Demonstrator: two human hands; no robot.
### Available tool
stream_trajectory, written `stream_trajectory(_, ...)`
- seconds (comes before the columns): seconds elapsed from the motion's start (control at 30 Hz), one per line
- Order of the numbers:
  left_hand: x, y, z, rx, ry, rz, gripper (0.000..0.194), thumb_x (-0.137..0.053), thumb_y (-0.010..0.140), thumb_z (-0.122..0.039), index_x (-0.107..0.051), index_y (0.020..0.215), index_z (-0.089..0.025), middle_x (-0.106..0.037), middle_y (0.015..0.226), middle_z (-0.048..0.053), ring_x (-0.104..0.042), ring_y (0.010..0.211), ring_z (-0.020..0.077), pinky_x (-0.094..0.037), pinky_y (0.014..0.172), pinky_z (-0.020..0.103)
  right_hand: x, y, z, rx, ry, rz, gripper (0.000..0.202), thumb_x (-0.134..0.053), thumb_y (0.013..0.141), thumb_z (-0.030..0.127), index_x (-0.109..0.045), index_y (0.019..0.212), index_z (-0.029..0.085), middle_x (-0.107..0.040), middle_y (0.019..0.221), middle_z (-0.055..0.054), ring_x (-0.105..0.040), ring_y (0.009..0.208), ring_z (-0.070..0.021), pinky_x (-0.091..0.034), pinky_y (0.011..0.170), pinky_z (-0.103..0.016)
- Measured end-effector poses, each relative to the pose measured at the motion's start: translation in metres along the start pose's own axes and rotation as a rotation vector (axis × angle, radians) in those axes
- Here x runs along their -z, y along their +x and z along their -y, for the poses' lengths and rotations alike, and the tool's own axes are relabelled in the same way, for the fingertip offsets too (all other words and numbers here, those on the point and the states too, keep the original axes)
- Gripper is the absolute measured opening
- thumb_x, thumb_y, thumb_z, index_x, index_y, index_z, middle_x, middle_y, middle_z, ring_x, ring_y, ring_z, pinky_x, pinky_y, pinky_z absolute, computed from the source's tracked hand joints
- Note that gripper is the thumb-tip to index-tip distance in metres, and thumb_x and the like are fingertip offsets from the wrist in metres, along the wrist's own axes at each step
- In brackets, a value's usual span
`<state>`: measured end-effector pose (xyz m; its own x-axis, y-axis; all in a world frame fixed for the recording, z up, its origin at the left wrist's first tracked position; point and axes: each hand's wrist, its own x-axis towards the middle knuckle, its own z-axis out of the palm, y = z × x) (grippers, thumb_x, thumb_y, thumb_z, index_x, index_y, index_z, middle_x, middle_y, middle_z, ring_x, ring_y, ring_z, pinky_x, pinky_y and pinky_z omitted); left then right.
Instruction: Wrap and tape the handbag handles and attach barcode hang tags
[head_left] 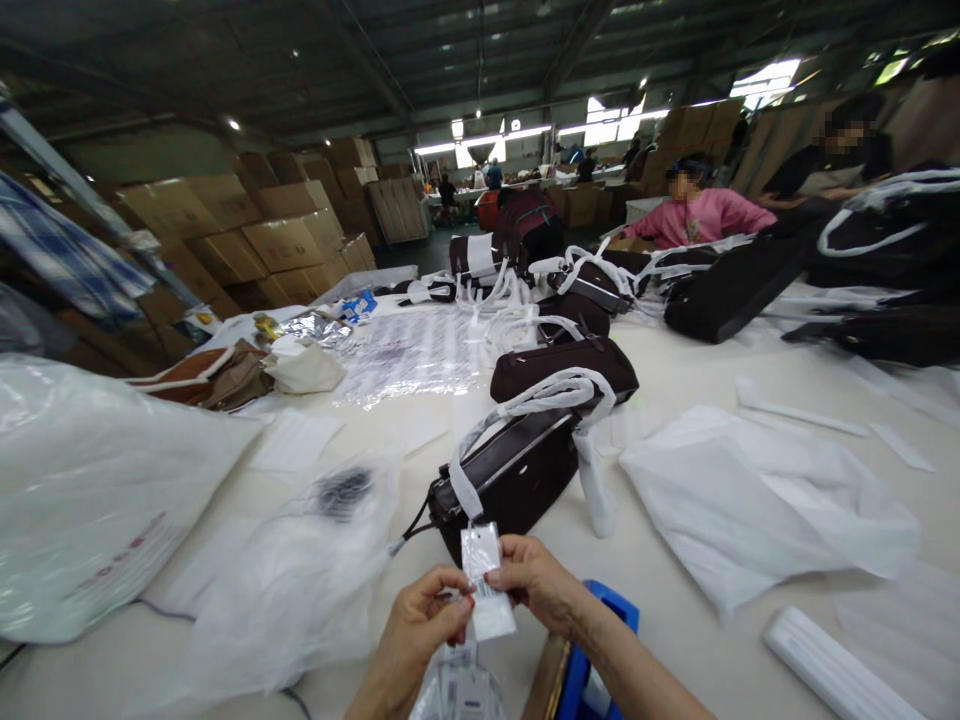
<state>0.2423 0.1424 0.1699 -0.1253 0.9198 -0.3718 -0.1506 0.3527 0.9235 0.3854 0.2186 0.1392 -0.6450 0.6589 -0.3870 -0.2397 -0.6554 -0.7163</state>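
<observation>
A white hang tag in a clear plastic sleeve (pixel 491 612) is between my two hands, just in front of a dark brown handbag (pixel 517 475). My right hand (pixel 536 585) pinches the tag's right edge between thumb and fingers. From the other side, my left hand (pixel 433 608) has its thumb and fingertips closed at the tag's left edge. The handbag lies tilted on the table, its straps (pixel 555 385) wrapped in white paper. Below my hands are more sleeved tags (pixel 469 692), partly hidden, and a blue container (pixel 619 605) partly under my right forearm.
A clear plastic bag (pixel 300 570) and a large white sack (pixel 97 480) lie left. White wrapping sheets (pixel 765 500) and a folded white strip (pixel 832 660) lie right. More dark bags (pixel 735 290) fill the far side, where a person in pink (pixel 701 215) sits. Cardboard boxes (pixel 292 240) are stacked behind.
</observation>
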Motion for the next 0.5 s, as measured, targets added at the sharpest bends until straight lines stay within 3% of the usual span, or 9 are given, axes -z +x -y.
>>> stream_trajectory(0.3, 0.004, -0.014, 0.006, 0.044, 0.091, 0.019, 0.045, -0.072, 0.057, -0.05, -0.063, 0.086, -0.017, -0.056, 0.041, -0.001, -0.048, 0.04, 0.0106, -0.029, 0.045, 0.021, -0.017, 0.014, -0.008, 0.084, 0.02, -0.19, 0.016, -0.065, 0.044, 0.018, -0.058, 0.058, 0.015, -0.059, 0.048, 0.004, -0.046, 0.043, -0.0086, -0.029, 0.044, -0.022)
stream_trajectory(0.5, 0.002, -0.02, 0.017, 0.029, 0.081, 0.02, 0.054, -0.074, 0.054, -0.051, -0.064, 0.095, -0.018, -0.056, 0.043, -0.002, -0.051, 0.04, 0.0116, -0.032, 0.043, 0.021, -0.015, 0.021, -0.011, 0.122, 0.012, -0.296, 0.012, -0.061, 0.044, 0.016, -0.054, 0.053, 0.016, -0.054, 0.043, 0.006, -0.04, 0.04, -0.0066, -0.024, 0.043, -0.021)
